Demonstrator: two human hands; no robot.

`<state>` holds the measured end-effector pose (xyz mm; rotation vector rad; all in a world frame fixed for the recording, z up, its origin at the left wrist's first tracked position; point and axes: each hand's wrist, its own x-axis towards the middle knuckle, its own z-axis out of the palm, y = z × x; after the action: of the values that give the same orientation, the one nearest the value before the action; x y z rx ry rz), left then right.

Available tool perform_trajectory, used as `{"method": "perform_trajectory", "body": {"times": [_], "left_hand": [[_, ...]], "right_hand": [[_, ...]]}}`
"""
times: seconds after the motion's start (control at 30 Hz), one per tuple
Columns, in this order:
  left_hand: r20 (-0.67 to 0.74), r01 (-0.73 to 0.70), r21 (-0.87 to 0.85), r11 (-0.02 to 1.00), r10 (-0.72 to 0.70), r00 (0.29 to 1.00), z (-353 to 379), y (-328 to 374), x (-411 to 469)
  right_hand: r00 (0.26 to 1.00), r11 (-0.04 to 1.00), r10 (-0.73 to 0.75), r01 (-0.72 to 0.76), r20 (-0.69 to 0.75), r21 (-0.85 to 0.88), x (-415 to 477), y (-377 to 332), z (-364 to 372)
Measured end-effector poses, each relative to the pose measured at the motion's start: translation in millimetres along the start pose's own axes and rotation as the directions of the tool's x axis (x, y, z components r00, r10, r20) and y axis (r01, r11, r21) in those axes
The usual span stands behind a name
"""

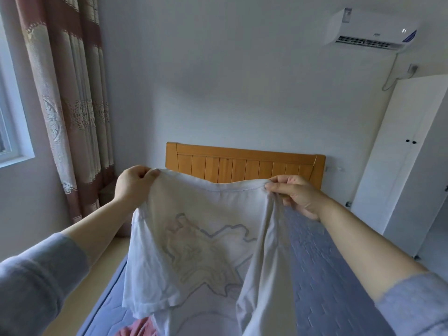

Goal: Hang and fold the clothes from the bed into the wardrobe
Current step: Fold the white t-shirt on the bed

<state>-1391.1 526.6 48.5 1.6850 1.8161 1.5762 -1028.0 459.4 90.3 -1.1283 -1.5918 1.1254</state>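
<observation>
The bed (pixel 315 263), a bare blue mattress, is the reference here. The wardrobe (pixel 400 154) stands to the right of the bed with its doors apparently closed. Since both hands are occupied, opening the doors would probably mean freeing one hand and letting the cloth bunch or drop.

The white t-shirt (pixel 194 226) is held up in the air above the bed, stretched along its top edge. Its right side hangs in a long gathered fold. If it were laid on the bed like that, the fold would likely come out crooked.

A pink garment (pixel 138 329) lies at the near end of the bed, under the shirt's hanging tail, which could snag or drag it.

The left hand (pixel 133 183) pinches the shirt's top corner towards the bed's left side. The right hand (pixel 295 195) pinches the other corner between thumb and fingertips. Both grips are shallow, so a shake might pull the edge free.
</observation>
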Motion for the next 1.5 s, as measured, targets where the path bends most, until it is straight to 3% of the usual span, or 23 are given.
{"method": "perform_trajectory", "body": {"times": [0.1,0.17,0.27,0.33,0.47,0.6,0.73,0.9,1.03,1.17,1.23,1.37,1.5], "left_hand": [[0.034,-0.045,0.254,0.966,0.037,0.999,1,1,-1],[0.031,-0.105,0.267,0.958,0.1,0.994,1,8,-15],[0.288,-0.221,0.117,0.968,0.18,0.941,9,29,-48],[0.445,-0.172,-0.057,0.983,0.18,0.877,14,44,-70],[0.441,-0.046,-0.287,0.957,0.175,0.88,17,58,-86],[0.366,-0.001,-0.386,0.922,0.154,0.918,16,63,-88],[0.291,-0.075,-0.342,0.937,0.182,0.939,17,68,-87],[0.239,-0.435,-0.053,0.899,0.435,0.868,16,81,-77],[0.338,-0.409,0.044,0.912,0.371,0.865,15,93,-57],[0.409,-0.43,0.058,0.901,0.372,0.834,10,95,-44],[0.393,-0.412,0.053,0.91,0.36,0.846,6,98,-37],[0.288,-0.338,0.038,0.94,0.313,0.905,-7,104,-24],[0.226,-0.316,0.029,0.948,0.301,0.926,-19,102,-17]], "right_hand": [[0.996,0.988,-0.003,-0.01,0.084,0.151,1,-5,11],[0.995,0.974,-0.015,-0.008,0.098,0.227,5,-7,25],[0.998,0.93,-0.01,-0.011,0.056,0.368,15,-10,53],[0.999,0.917,-0.017,0.004,0.028,0.398,22,-11,72],[0.996,0.956,-0.093,0.093,-0.016,0.278,29,-16,95],[0.994,0.979,-0.106,0.109,-0.025,0.171,28,-17,99],[0.991,0.982,-0.131,0.133,-0.022,0.134,23,-13,98],[0.989,0.969,-0.15,0.147,0.002,0.198,21,-4,99],[0.995,0.913,-0.092,0.069,0.038,0.401,20,17,98],[0.99,0.89,-0.067,0.003,0.124,0.457,18,45,105],[0.984,0.922,-0.01,-0.06,0.179,0.383,17,60,114],[0.964,0.985,0.135,-0.156,0.23,0.075,15,88,131],[0.937,0.918,0.219,-0.103,0.272,-0.384,11,113,136]]}}
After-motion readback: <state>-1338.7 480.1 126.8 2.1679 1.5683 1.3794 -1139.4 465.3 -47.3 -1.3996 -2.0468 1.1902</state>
